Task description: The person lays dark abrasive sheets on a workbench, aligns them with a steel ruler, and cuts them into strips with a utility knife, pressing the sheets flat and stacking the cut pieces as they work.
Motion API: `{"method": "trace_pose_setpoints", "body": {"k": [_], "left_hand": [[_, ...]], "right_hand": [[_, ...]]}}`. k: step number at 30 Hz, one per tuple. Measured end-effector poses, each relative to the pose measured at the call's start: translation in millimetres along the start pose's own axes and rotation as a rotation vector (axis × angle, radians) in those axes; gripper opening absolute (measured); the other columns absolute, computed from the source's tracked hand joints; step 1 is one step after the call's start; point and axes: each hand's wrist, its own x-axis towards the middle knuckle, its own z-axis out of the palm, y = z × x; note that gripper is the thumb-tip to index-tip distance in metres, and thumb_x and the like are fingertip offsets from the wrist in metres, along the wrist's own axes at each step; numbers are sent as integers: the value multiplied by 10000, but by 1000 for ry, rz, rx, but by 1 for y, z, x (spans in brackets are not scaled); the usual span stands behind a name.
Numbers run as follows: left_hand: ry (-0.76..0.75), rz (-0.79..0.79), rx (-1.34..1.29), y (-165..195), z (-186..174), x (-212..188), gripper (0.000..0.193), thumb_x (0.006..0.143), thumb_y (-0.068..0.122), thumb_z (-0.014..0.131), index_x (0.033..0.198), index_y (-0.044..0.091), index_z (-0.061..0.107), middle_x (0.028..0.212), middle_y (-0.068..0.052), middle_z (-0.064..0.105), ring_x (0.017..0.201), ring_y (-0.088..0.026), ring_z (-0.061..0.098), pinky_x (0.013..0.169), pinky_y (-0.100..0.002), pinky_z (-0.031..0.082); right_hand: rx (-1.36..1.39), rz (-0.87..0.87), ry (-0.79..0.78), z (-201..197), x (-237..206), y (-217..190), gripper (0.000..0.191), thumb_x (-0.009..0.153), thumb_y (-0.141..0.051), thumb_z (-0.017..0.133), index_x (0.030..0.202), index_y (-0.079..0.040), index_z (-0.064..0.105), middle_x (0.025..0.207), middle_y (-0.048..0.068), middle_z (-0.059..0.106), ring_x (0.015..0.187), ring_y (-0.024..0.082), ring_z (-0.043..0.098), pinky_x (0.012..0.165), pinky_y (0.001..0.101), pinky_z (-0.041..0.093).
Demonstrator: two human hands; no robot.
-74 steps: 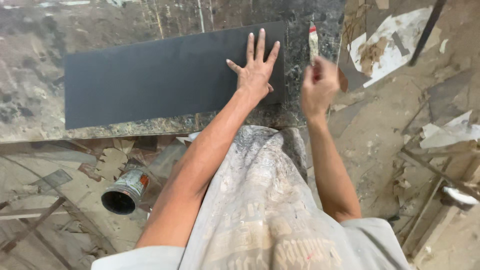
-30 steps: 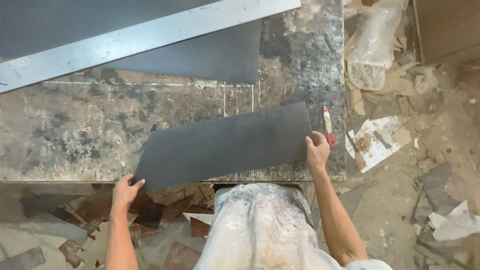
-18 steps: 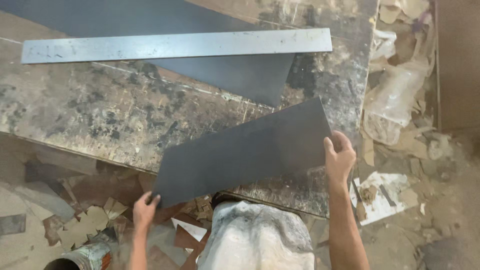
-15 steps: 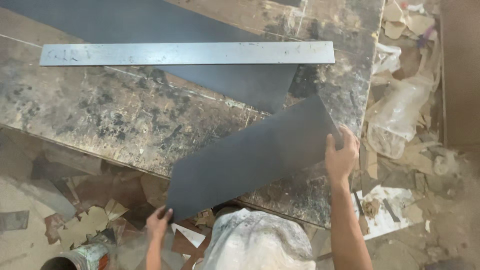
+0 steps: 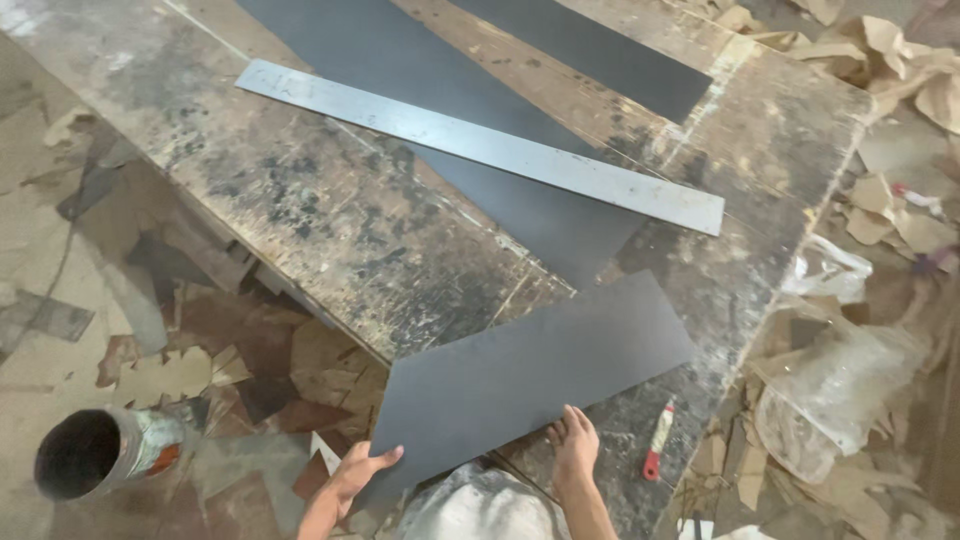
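1. Scraps of brown board and paper litter the workshop floor [image 5: 90,300] on the left; a worn, stained workbench [image 5: 330,210] runs from far left to near right across the view.
2. Near left on the floor lies an open-mouthed tin can [image 5: 95,452], on its side, well apart from the hands.
3. The left hand [image 5: 362,470] is at the near left corner of the dark grey sheet [image 5: 530,370]; its thumb lies on top of the corner and the other fingers seem to curl under, so it looks like a light pinch on the edge, though the underside is hidden.
4. That dark grey sheet lies partly on the bench, its near left end overhanging the edge; its long axis runs from near left up to far right, and it stretches away from both hands toward the far right.
5. The right hand [image 5: 574,445] rests at the sheet's near long edge, fingers spread and flat on the surface, gripping nothing that can be seen; it is the hand nearer the sheet's middle.
6. Farther off, a long metal straightedge [image 5: 480,145] lies across a larger dark sheet [image 5: 450,90]; another dark strip [image 5: 600,50] lies beyond.
7. Just right of the right hand, a red-handled utility knife [image 5: 657,453] lies on the bench; crumpled plastic [image 5: 840,390] sits on the floor at far right.
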Motion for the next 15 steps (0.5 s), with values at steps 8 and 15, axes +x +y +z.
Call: {"method": "trace_pose_setpoints", "body": {"k": [8,15], "left_hand": [[6,124,-190,-51,27,12,568,829,290,801,1264,-60,695,1164,-150,775,1047,-247,708,930,-376,541],[80,98,-453,-29,58,17,610,820,253,781,1311,-58,600,1189,-222,735,1047,-351,711,899,-472,562]], "right_hand": [[35,-53,-179,18,-36,-66,235,951,-171,711,1127,-17,693,1019,74,719,882,174,650,759,347,529],[75,-235,-311,46,-60,-101,277,937,-143,724,1158,17,674,1043,72,726,889,157,652,764,340,520]]}}
